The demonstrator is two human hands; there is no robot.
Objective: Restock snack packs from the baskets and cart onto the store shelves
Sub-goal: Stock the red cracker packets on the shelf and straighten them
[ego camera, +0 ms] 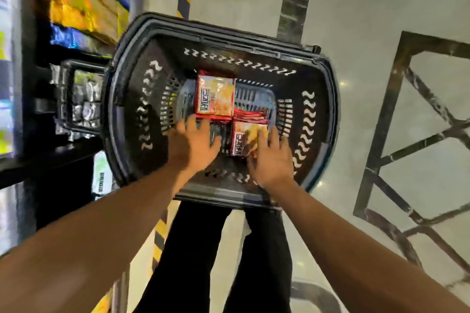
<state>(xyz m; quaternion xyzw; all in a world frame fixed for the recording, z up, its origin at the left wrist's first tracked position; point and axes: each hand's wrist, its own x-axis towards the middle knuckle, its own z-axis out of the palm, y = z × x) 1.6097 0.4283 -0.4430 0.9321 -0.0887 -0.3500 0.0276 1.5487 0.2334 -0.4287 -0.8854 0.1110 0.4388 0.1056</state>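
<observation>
Both hands reach into a black shopping basket point(318, 109) holding 2 red snack packs. The left hand point(195, 145), fingers spread, touches the far pack point(216, 96); the right hand point(272, 157) rests straight fingers on the near pack point(244, 140), its grip not closed.

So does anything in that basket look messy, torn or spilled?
Nothing stands out. The black basket holds a few red and yellow snack packs lying flat, none visibly torn or spilled. The left hand and right hand reach in over them. The shelves are too blurred to judge.
</observation>
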